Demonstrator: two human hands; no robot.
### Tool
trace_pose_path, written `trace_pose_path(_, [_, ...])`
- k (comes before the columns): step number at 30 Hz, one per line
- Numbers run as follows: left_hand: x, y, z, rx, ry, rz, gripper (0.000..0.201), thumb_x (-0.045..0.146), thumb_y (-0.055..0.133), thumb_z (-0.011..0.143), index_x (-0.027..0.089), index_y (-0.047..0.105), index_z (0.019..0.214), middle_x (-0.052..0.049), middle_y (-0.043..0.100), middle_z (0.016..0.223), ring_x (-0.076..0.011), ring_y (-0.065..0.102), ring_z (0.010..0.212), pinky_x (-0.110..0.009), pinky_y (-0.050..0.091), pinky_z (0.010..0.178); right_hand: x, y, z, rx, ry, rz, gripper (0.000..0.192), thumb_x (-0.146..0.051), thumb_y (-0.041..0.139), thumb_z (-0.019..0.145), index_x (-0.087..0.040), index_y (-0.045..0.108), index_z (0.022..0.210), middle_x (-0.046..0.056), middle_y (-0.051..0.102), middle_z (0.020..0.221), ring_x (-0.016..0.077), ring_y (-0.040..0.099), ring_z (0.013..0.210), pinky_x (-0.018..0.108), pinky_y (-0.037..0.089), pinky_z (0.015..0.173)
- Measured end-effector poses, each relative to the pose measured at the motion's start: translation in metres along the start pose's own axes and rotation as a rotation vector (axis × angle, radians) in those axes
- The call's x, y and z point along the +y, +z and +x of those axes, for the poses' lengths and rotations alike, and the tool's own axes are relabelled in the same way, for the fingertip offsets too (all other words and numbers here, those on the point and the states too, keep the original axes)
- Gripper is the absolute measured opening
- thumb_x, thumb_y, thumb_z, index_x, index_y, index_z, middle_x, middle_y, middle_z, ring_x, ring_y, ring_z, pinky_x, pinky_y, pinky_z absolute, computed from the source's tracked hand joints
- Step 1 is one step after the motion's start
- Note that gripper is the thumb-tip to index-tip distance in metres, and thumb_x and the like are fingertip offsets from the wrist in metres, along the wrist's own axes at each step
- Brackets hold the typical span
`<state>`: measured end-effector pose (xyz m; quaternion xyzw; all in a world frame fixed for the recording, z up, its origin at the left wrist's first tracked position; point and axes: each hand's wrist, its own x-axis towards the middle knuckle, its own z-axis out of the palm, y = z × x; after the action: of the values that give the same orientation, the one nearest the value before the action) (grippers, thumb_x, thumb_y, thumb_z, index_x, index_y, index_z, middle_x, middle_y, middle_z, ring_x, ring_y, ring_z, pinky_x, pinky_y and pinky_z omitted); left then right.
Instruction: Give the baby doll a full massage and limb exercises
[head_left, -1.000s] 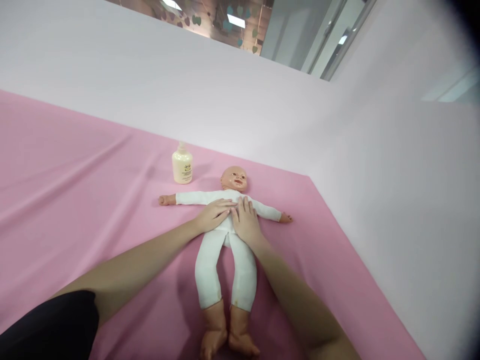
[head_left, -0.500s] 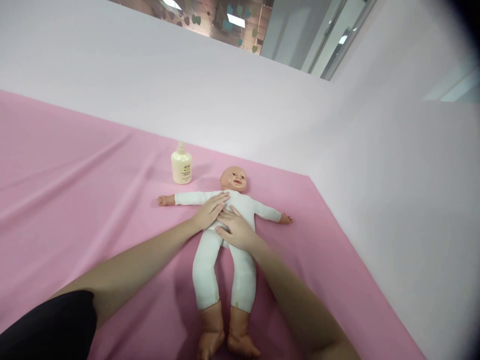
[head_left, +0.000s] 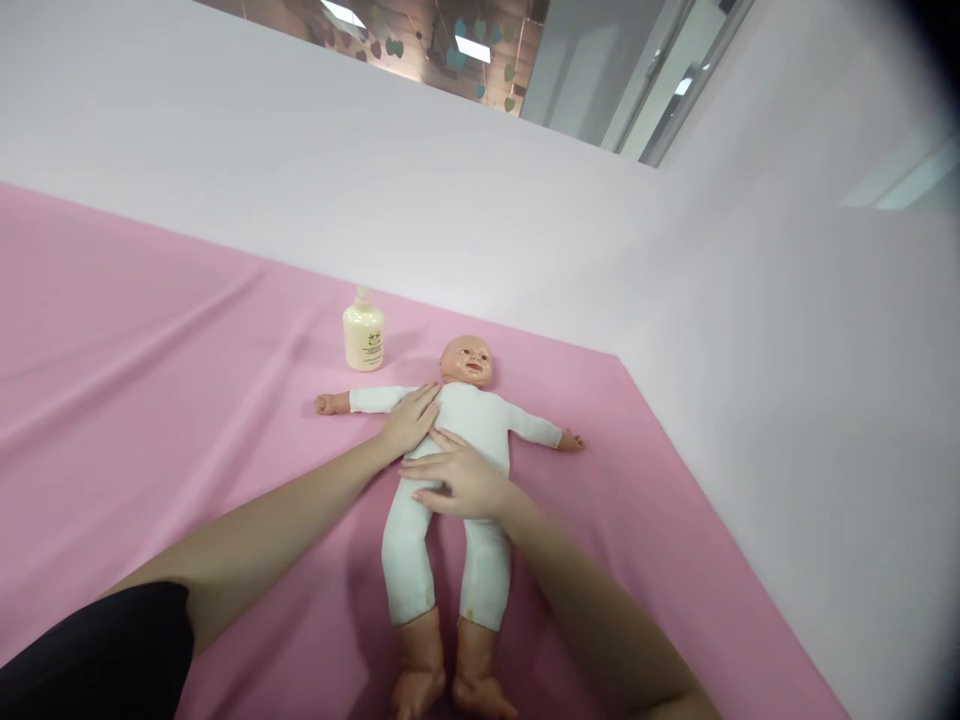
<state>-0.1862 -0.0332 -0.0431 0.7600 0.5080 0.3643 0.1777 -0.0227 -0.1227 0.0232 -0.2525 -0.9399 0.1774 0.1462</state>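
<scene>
Head view, doll: a baby doll (head_left: 457, 440) in a white suit lies on its back on the pink sheet (head_left: 150, 400), arms spread, head towards the white wall (head_left: 375, 170), bare feet nearest the camera.
Head view, left hand: the left hand (head_left: 411, 420) rests flat on the doll's chest on its left-of-frame side, fingers (head_left: 427, 400) open and laid together, pointing towards the doll's shoulder; it grips nothing.
Head view, right hand: the right hand (head_left: 454, 475) lies palm down across the doll's belly, fingers spread and pointing to the left of frame; nothing is held.
Head view, doll against fingers: the torso sits directly under both palms, the right hand just below the left and nearly touching it; the legs and the doll's far arm are uncovered.
Head view, doing it well: in my judgement flat palms, light even pressure and soft fingers suit this stroking best, with the left hand steadying the chest so the doll does not slide on the sheet.
Head view, bottle: a cream bottle (head_left: 364, 337) stands upright beyond the doll's arm, apart from both hands.
</scene>
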Motion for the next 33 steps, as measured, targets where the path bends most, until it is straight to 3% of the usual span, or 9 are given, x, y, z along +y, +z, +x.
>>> trace_pose_path(5, [-0.002, -0.002, 0.001, 0.011, 0.013, 0.060, 0.051, 0.038, 0.028, 0.093, 0.013, 0.048, 0.132, -0.012, 0.047, 0.141, -0.0242, 0.040, 0.133, -0.046, 0.027, 0.113, -0.027, 0.012, -0.001, -0.017, -0.050, -0.164, 0.045, -0.044, 0.049, 0.089, -0.023, 0.055, 0.129, 0.004, 0.053, 0.137, 0.0289, 0.028, 0.139, 0.051, 0.012, 0.116])
trace_pose_path(8, [-0.003, -0.001, 0.003, -0.005, 0.008, 0.116, 0.052, 0.037, 0.028, 0.093, 0.009, 0.047, 0.133, -0.014, 0.046, 0.141, -0.0260, 0.039, 0.134, -0.047, 0.027, 0.113, -0.030, 0.013, 0.000, -0.062, -0.133, -0.134, 0.041, -0.043, 0.047, 0.091, -0.021, 0.058, 0.125, 0.006, 0.054, 0.136, 0.0251, 0.036, 0.136, 0.047, 0.019, 0.115])
trace_pose_path(13, [-0.005, -0.001, 0.004, -0.033, 0.045, 0.144, 0.051, 0.034, 0.029, 0.092, 0.008, 0.045, 0.133, -0.017, 0.045, 0.141, -0.0269, 0.038, 0.135, -0.048, 0.027, 0.113, 0.002, 0.000, 0.002, 0.067, 0.055, -0.077, 0.036, -0.038, 0.041, 0.094, -0.027, 0.057, 0.125, 0.003, 0.052, 0.138, 0.0183, 0.044, 0.130, 0.044, 0.019, 0.114])
trace_pose_path(18, [0.005, -0.004, 0.000, -0.059, 0.040, 0.150, 0.052, 0.034, 0.029, 0.093, 0.010, 0.041, 0.137, -0.016, 0.040, 0.145, -0.0270, 0.034, 0.137, -0.051, 0.025, 0.113, 0.052, -0.008, -0.006, 0.222, 0.294, -0.107, 0.043, -0.033, 0.038, 0.095, -0.026, 0.045, 0.136, 0.004, 0.039, 0.148, 0.0196, 0.026, 0.141, 0.046, 0.016, 0.116])
trace_pose_path(21, [0.018, -0.011, -0.005, -0.156, 0.238, 0.096, 0.048, 0.033, 0.030, 0.093, 0.018, 0.044, 0.137, -0.009, 0.041, 0.146, -0.0241, 0.031, 0.139, -0.050, 0.022, 0.114, 0.070, -0.003, -0.009, 0.307, 0.440, -0.114, 0.050, -0.036, 0.036, 0.094, -0.024, 0.036, 0.143, 0.006, 0.032, 0.152, 0.0229, 0.022, 0.143, 0.049, 0.017, 0.115])
trace_pose_path(24, [0.030, -0.017, -0.009, -0.280, 0.500, 0.015, 0.040, 0.030, 0.035, 0.092, 0.024, 0.057, 0.125, -0.005, 0.056, 0.134, -0.0220, 0.037, 0.136, -0.048, 0.023, 0.114, 0.072, 0.002, -0.011, 0.408, 0.527, -0.111, 0.054, -0.038, 0.031, 0.095, -0.019, 0.030, 0.145, 0.010, 0.028, 0.153, 0.0264, 0.020, 0.143, 0.052, 0.019, 0.114])
trace_pose_path(26, [0.034, -0.019, -0.011, -0.323, 0.596, -0.041, 0.035, 0.029, 0.039, 0.092, 0.024, 0.065, 0.113, -0.006, 0.065, 0.121, -0.0219, 0.044, 0.131, -0.045, 0.028, 0.112, 0.067, 0.001, -0.010, 0.425, 0.463, -0.135, 0.055, -0.036, 0.031, 0.095, -0.016, 0.028, 0.146, 0.011, 0.025, 0.154, 0.0262, 0.016, 0.144, 0.051, 0.018, 0.114])
trace_pose_path(30, [0.039, -0.019, -0.013, -0.334, 0.625, -0.121, 0.033, 0.030, 0.039, 0.092, 0.022, 0.070, 0.094, -0.007, 0.071, 0.104, -0.0210, 0.059, 0.110, -0.039, 0.041, 0.102, 0.058, -0.006, -0.006, 0.243, 0.211, -0.139, 0.048, -0.033, 0.029, 0.097, -0.022, 0.036, 0.143, 0.005, 0.034, 0.151, 0.0199, 0.020, 0.143, 0.046, 0.014, 0.117])
trace_pose_path(33, [0.040, -0.017, -0.012, -0.304, 0.608, -0.149, 0.033, 0.031, 0.039, 0.092, 0.021, 0.070, 0.090, -0.007, 0.070, 0.105, -0.0195, 0.061, 0.103, -0.037, 0.043, 0.099, 0.062, -0.006, -0.002, 0.246, 0.285, -0.115, 0.045, -0.034, 0.026, 0.098, -0.025, 0.043, 0.139, 0.002, 0.038, 0.149, 0.0198, 0.024, 0.142, 0.047, 0.014, 0.116])
